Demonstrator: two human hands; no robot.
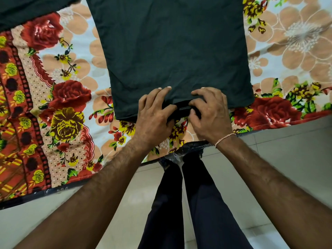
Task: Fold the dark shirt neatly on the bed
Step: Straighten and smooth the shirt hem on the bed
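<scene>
The dark shirt (pixel 172 47) lies flat on the flowered bed sheet (pixel 71 76), running from the top of the view down to the near edge of the bed. Its near edge is bunched in the middle, where the collar opening shows between my hands. My left hand (pixel 154 114) and my right hand (pixel 210 114) sit side by side there, fingers curled over the cloth and thumbs tucked under it, both gripping the shirt's near edge. A thin thread band circles my right wrist.
Another piece of dark cloth (pixel 27 9) lies at the top left corner. The bed's front edge (pixel 107 177) runs diagonally across the view. Below it are the pale tiled floor (pixel 287 150) and my legs in dark trousers (pixel 188 203).
</scene>
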